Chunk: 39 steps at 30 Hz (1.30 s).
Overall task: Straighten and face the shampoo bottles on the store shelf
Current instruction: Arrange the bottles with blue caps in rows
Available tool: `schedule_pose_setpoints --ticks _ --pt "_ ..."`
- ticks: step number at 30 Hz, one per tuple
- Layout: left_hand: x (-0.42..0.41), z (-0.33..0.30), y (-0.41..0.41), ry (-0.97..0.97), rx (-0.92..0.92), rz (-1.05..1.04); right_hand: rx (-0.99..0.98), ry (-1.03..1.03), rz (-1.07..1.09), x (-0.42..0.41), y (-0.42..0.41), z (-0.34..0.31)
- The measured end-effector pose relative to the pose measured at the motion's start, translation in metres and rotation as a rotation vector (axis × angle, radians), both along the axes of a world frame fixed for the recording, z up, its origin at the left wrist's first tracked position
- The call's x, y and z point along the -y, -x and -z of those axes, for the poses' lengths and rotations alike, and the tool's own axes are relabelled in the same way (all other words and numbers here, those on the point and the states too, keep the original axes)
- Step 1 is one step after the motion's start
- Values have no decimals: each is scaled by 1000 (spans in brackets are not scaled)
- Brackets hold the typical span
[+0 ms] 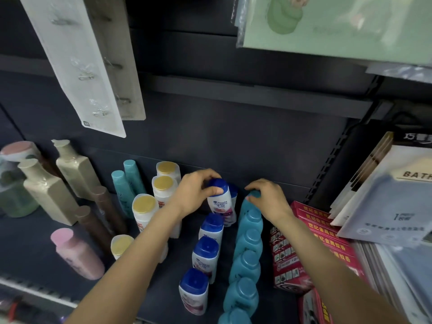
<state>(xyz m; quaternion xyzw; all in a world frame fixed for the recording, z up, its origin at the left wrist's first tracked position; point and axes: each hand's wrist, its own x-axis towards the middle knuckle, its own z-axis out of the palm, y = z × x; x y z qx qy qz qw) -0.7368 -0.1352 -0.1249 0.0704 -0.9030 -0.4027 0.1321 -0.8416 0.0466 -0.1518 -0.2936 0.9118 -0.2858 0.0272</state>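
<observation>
At the frame's middle, the left hand (196, 195) curls round a blue-capped white shampoo bottle (218, 202) — upright, label forward — while the right hand (268, 199) grips a teal bottle's (249, 206) top beside it.

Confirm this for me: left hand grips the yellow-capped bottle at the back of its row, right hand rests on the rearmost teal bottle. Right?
Not quite. The head view shows the left hand with its fingers curled round a blue-capped white bottle at the back of its row, not a yellow-capped one. The right hand does rest on the rearmost teal bottle.
</observation>
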Motion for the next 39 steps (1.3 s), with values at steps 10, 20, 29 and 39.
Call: schedule_pose_setpoints --ticks 10,20,29,39 --pt "5 -41 -61 -441 -369 -188 320 391 82 5 -38 -25" --pt "-14 -27 -83 -1036 -451 -198 1038 1163 183 -4 -81 -51" --pt "-17 -21 -90 -1084 -264 -219 927 1269 54 -23 -97 -44" --pt "-14 -12 -105 -1021 -332 -38 871 1245 -183 -41 -100 -42"
